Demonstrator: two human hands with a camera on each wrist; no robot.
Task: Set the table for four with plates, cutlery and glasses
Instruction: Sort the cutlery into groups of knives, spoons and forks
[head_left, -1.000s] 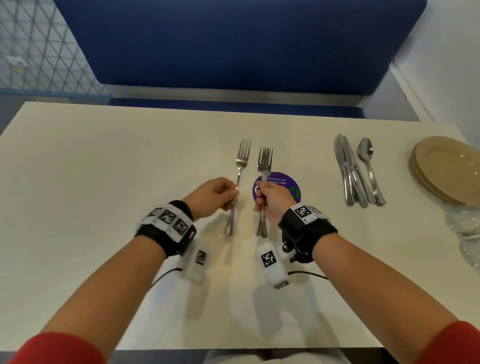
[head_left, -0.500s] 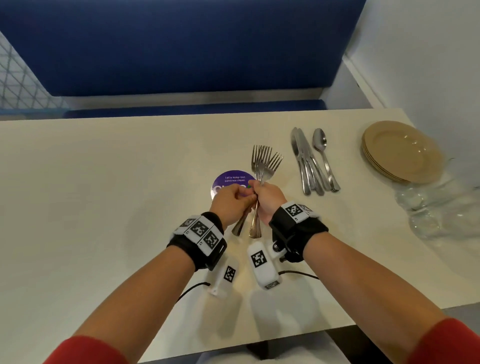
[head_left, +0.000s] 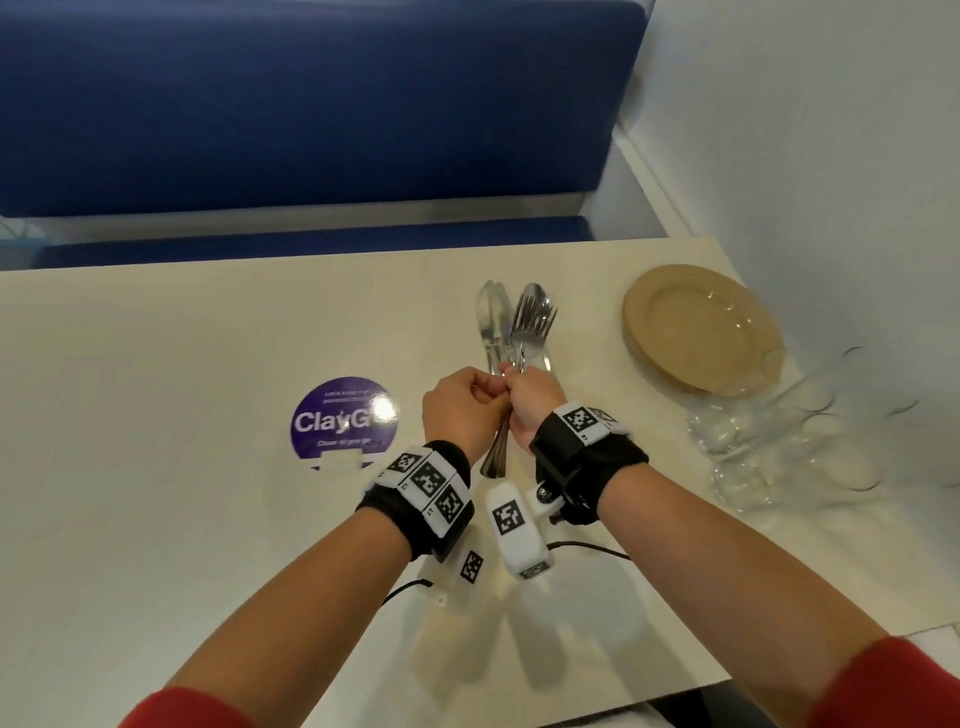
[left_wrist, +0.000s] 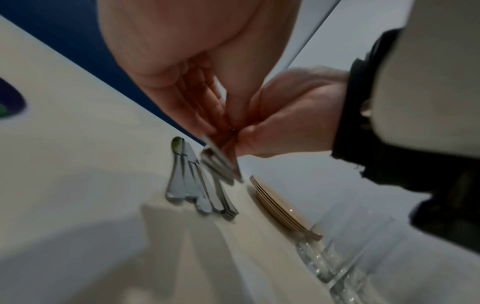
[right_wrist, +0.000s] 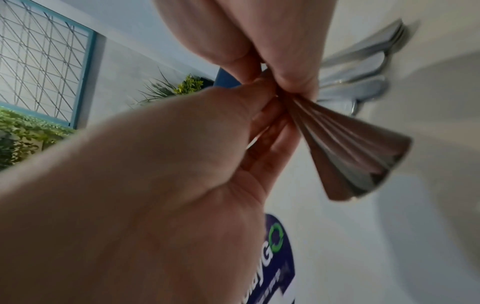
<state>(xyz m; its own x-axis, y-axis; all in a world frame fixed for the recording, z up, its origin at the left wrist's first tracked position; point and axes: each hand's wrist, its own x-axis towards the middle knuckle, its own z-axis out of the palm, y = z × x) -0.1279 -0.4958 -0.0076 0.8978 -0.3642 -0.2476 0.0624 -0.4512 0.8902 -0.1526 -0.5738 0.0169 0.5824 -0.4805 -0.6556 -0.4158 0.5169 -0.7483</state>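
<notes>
- Forks (head_left: 529, 325), gathered in one bunch, are held up above the desk (head_left: 156, 467) with tines pointing away from the person and handle ends fanned out below the hands; in the right wrist view the handles (right_wrist: 350, 156) spread like a fan.
- Right hand (head_left: 532, 400) has its fingers curled tight round the fork stems, thumb on top.
- Left hand (head_left: 460, 410) is pressed against the right one, its fingers (left_wrist: 197, 107) pinching the same stems from the other side.
- Knives (head_left: 491, 322) and a spoon (head_left: 534, 292) lie on the desk just behind the raised forks, partly hidden by them; in the left wrist view their handles (left_wrist: 192, 191) lie side by side, close together.
- Plates (head_left: 701, 327), tan and stacked, sit on the desk to the right of the cutlery, near the wall; the left wrist view shows the stack edge-on (left_wrist: 280, 209).
- Glasses (head_left: 789, 431), clear, are grouped near the plates at the right edge of the desk; their number cannot be told.
- A round purple sticker (head_left: 344, 418) lies flat on the desk to the left of the hands.
- A blue bench (head_left: 311, 104) runs along the far side of the desk.
- Both wrists wear black bands with square black-and-white markers.
</notes>
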